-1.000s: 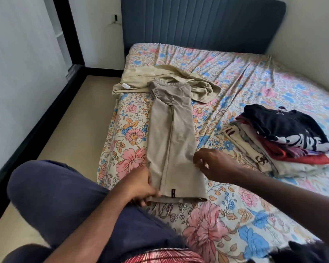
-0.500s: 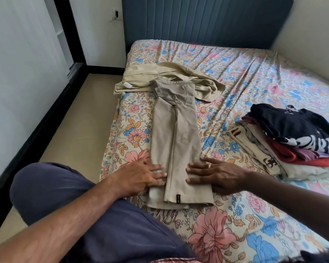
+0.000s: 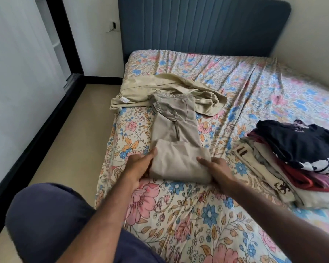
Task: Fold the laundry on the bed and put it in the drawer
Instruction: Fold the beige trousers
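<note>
Beige trousers (image 3: 176, 130) lie lengthwise near the left edge of the floral bed (image 3: 198, 215), their near end doubled over onto the rest. My left hand (image 3: 139, 164) grips the left side of that fold, thumb on top and fingers tucked under. On the fold's right side my right hand (image 3: 218, 169) holds the cloth, one digit lying on top and the others hidden beneath. A crumpled yellowish-beige garment (image 3: 179, 90) lies unfolded past the trousers' waistband. No drawer is in view.
A stack of folded clothes (image 3: 292, 154) with a black shirt on top sits at the bed's right. A blue headboard (image 3: 198, 25) stands at the far end. Tan floor (image 3: 68, 139) runs along the left. My knee in navy cloth (image 3: 46, 221) is at the lower left.
The hands went from pressing flat on the trousers' lower legs to taking the hem end and folding it away from me over the middle. The camera has moved closer.
</note>
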